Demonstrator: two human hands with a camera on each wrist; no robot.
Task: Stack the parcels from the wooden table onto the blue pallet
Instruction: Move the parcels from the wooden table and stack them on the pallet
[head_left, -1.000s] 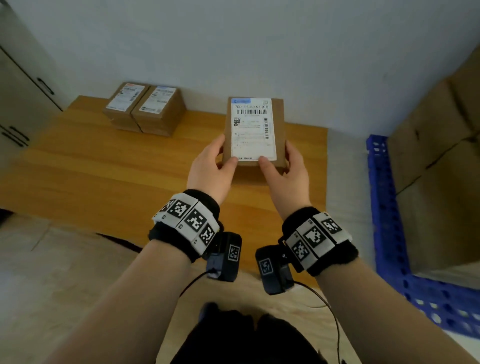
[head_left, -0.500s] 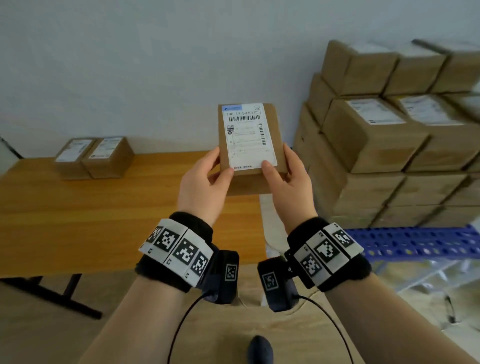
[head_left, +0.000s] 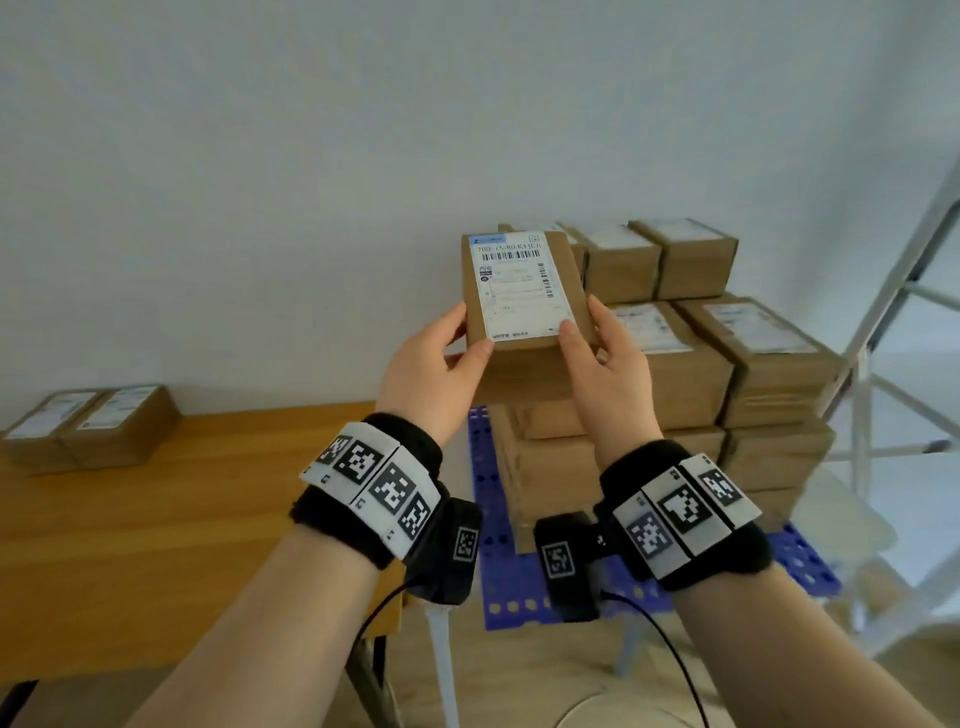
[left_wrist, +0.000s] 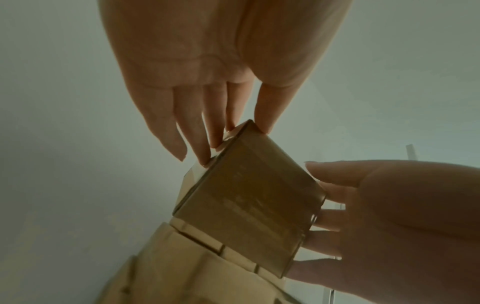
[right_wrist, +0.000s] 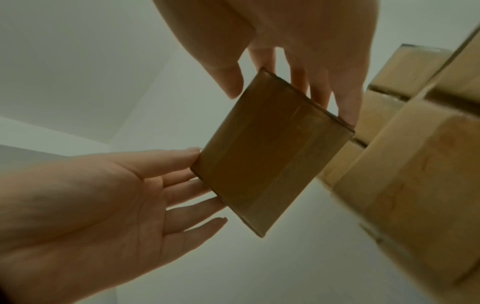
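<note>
I hold a brown cardboard parcel (head_left: 524, 291) with a white shipping label in the air between both hands. My left hand (head_left: 457, 343) grips its left near corner, thumb on top. My right hand (head_left: 584, 332) grips the right near corner the same way. The parcel (left_wrist: 249, 195) hangs in front of the upper left of the parcel stack (head_left: 727, 364) on the blue pallet (head_left: 498, 571). In the right wrist view the parcel (right_wrist: 270, 152) hangs just left of the stack (right_wrist: 402, 144). Two parcels (head_left: 88, 426) lie on the wooden table (head_left: 156, 519) at the left.
A white wall rises behind the table and the stack. A metal ladder frame (head_left: 893, 312) stands to the right of the pallet. The pallet rests on white legs above a wooden floor, close beside the table's right end.
The view has swung right from the table to the pallet stack. Both hands have carried the parcel right and up to the height of the stack's top layers.
</note>
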